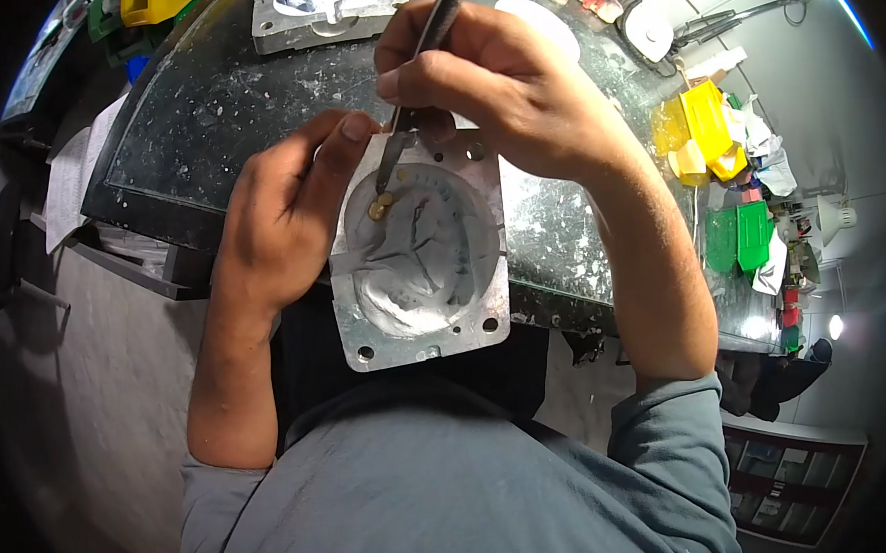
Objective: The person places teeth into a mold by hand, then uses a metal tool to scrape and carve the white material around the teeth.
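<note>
A square metal flask half (351, 331) with a round white plaster mould (429, 207) in it is tilted towards me at the table's front edge. My left hand (289, 204) is closed on its upper left side, thumb along the rim. In the fingers of my right hand (493, 84) is a dark-handled knife (444, 16), its blade pointing down into the mould. The blade tip is right at some small gold-coloured pieces (379, 207) set in the plaster. Branching grooves run across the mould's middle.
Another metal flask half (330, 27) with white plaster lies at the back of the dark, plaster-spotted table (204, 119). A white round dish (540, 26) is behind my right hand. Yellow bins (706, 133) and a green bin (751, 235) stand at the right.
</note>
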Motion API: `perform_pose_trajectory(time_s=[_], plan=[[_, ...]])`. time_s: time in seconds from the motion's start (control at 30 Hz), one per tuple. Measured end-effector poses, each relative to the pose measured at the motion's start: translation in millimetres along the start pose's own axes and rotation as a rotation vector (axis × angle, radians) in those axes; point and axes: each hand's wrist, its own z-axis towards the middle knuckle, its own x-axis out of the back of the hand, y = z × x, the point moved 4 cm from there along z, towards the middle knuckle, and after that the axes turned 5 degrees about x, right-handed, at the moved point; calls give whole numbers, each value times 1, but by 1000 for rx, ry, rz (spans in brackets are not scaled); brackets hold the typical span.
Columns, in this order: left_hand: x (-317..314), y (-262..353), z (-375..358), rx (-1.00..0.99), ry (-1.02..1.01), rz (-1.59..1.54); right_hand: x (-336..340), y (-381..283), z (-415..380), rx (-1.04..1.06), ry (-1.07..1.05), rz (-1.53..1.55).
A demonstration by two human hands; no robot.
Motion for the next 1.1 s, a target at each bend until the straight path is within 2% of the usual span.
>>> perform_pose_trajectory(time_s=[0.03, 0.2, 0.27, 0.3, 0.37, 0.4, 0.5, 0.57, 0.63, 0.67, 0.7, 0.77, 0.83, 0.9, 0.97, 1.03, 1.1], plan=[[-1, 2, 0, -10, 6, -3, 0, 1, 0, -17, -2, 107], [0, 2, 1, -13, 9, 21, -1, 8, -3, 24, -10, 140], [1, -3, 1, 45, 1, 54, 3, -4, -8, 106, 56, 298], [-1, -3, 2, 44, -1, 52, 13, -21, -13, -47, 42, 455], [-2, -4, 1, 36, -20, -68, 23, -33, -25, 382, 245, 223], [-2, 0, 0, 23, 12, -69, 11, -49, -36, 234, 312, -27], [-2, -6, 2, 17, 1, -41, -5, -46, -50, 258, 411, -80], [-6, -6, -1, -35, 23, -77, 1, -35, -51, 220, 384, 17], [-2, -2, -3, -82, 184, -82, -4, -35, -48, 257, 389, 99], [2, -6, -5, -101, 172, -37, -12, -32, -53, 333, 432, 80], [1, -7, -5, -105, 174, -34, -12, -35, -62, 191, 307, 132], [2, -5, -9, -224, 285, 27, -35, -42, -70, 181, 315, -539], [5, -4, -12, -221, 280, 30, -58, -44, -74, 174, 386, -794], [3, -1, -12, -144, 177, 43, -70, -40, -72, 219, 504, -844], [1, -7, -10, -170, 199, 12, -74, -49, -71, 98, 434, -896], [1, -8, -7, -209, 215, -24, -84, -50, -69, 95, 455, -968], [2, -12, -6, -156, 203, -44, -92, -49, -66, 116, 507, -970]])
